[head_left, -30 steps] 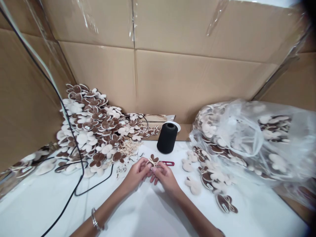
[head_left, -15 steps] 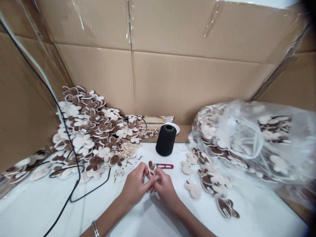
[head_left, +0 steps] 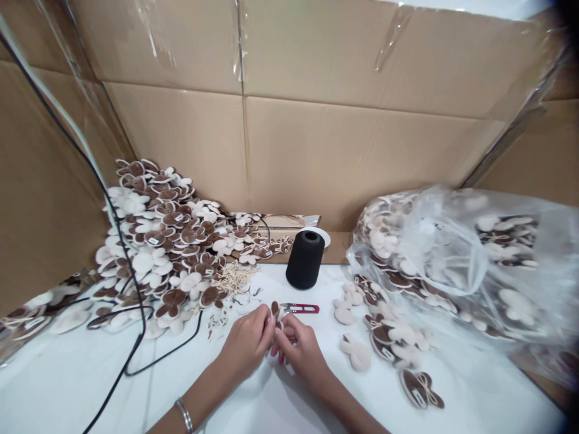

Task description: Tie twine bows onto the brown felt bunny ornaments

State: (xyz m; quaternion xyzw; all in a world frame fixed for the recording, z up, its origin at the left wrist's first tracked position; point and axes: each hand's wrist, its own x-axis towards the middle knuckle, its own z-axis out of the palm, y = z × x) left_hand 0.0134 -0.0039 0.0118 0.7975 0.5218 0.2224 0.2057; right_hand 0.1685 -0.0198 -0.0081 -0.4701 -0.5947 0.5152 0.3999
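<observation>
Between my two hands is a small brown-and-white fabric bunny piece, mostly covered by my fingers. My left hand is closed on it from the left, a bracelet on the wrist. My right hand pinches at its right side, fingers curled; whether cord is between those fingertips I cannot make out. Just beyond my fingers lie red-handled thread snips. A black cone of thread stands upright behind them. On the right, a bunny piece with a cord bow lies flat near several others.
A tall heap of bunny pieces fills the left back, with cut cord bits beside it. A black cable hangs across the left. At right bulges a clear plastic bag of bunny pieces. Cardboard walls enclose the white table.
My right thumb and fingers have shifted on the bunny piece and spread slightly, and the cord bow seen there before is now hidden. The whole view has moved slightly.
</observation>
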